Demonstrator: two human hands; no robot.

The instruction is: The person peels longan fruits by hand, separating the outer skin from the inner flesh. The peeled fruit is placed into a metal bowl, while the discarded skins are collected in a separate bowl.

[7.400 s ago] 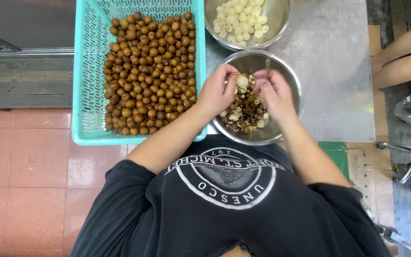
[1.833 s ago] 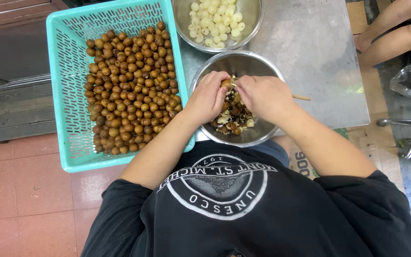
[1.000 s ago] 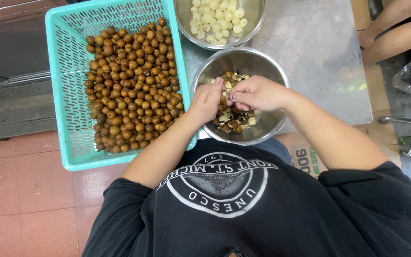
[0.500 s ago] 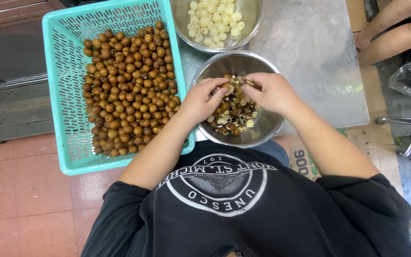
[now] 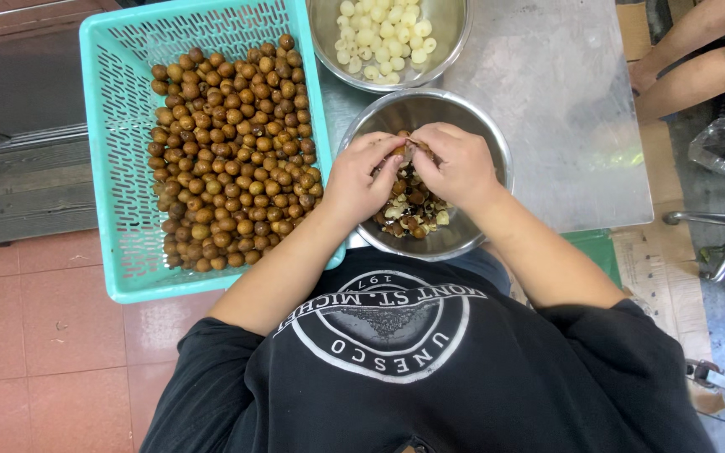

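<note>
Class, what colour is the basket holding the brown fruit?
Turquoise basket, seen best in the head view.

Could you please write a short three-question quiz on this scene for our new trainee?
1. True or false: the turquoise basket of brown fruits sits on the person's right.
2. Which container holds the peeled white fruits? A) the far steel bowl B) the basket C) the near steel bowl
3. Over what do the left hand and right hand meet?

Key:
1. False; it is on the left.
2. A.
3. Over the near steel bowl of brown shells, pinching a small fruit together.
</note>
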